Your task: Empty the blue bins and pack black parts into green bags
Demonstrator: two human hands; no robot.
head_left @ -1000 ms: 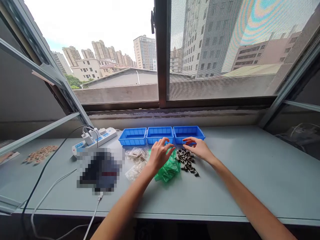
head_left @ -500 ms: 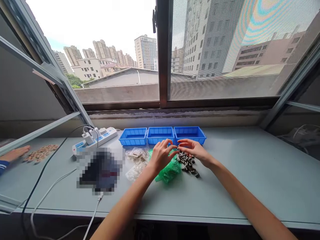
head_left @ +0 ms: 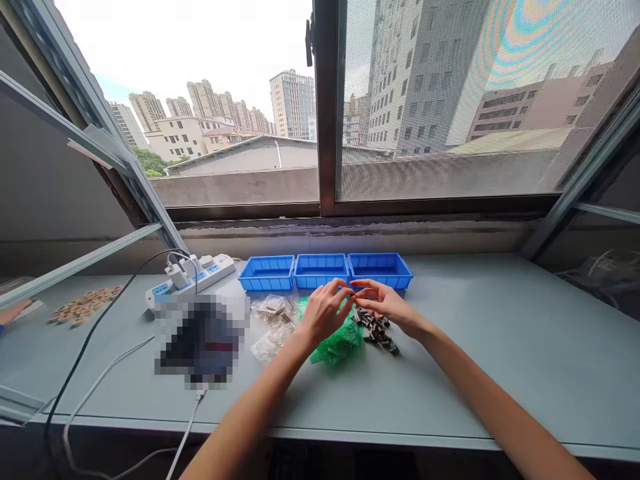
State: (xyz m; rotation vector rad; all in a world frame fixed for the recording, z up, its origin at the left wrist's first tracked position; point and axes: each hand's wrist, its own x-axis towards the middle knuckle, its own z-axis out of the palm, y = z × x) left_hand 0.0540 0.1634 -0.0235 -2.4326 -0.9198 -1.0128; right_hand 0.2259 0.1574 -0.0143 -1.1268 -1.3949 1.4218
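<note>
Change: your left hand and right hand close the gap they had a second ago; fingertips now meet.
Meaning: judging by the pose, the work is now two-handed, at the fingertips rather than down in the pile.
Left hand: thumb and fingers curled in as for a pinch, above the green bag.
Right hand: thumb and index reach to the left fingertips, other fingers loosely bent.
Pinched item: a small dark speck shows where the tips meet; too small to tell what it is, or which hand has it.
Metal pieces: loose dark heap on the table, just under your right hand, right of the green bag; same spot as before.
Blue bins: left bin, middle bin and right bin in a row behind your hands; only blue walls and floor show, near floor hidden.
Green bag: crumpled; can't tell contents.
Clear bags: upper bag seems to hold thin pieces, lower bag whitish ones.
Far left: co-worker's hand is now back from the tan pieces.
</note>
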